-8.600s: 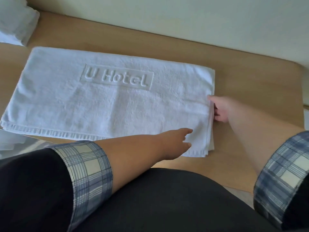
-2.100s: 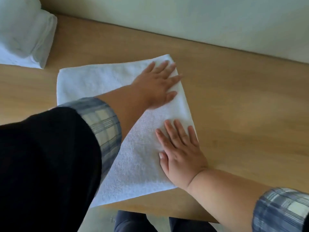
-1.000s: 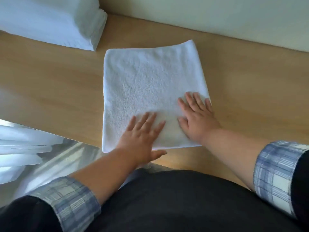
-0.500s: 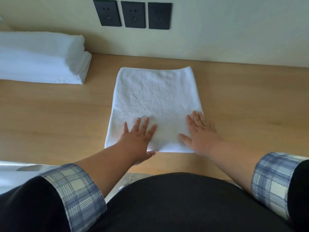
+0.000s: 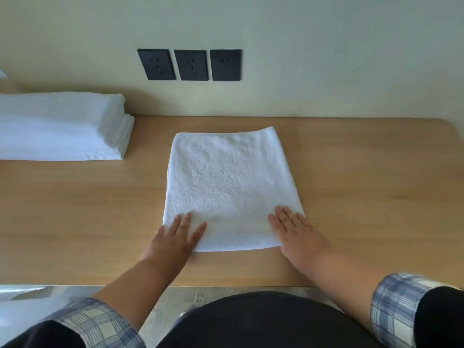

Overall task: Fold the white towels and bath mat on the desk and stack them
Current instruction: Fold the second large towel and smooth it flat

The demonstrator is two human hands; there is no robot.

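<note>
Pressing our left hand (image 5: pixel 175 237) and right hand (image 5: pixel 296 232), fingers spread flat, on the folded bath mat (image 5: pixel 231 182), we risk its layers slipping apart when carried to the towel stack (image 5: pixel 62 126) left of it.

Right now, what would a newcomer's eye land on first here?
The folded white towel lies in the middle of the desk, with the left hand and right hand flat on its near corners. Next come the stack of folded towels at the desk's far left and the three black wall sockets above.
</note>
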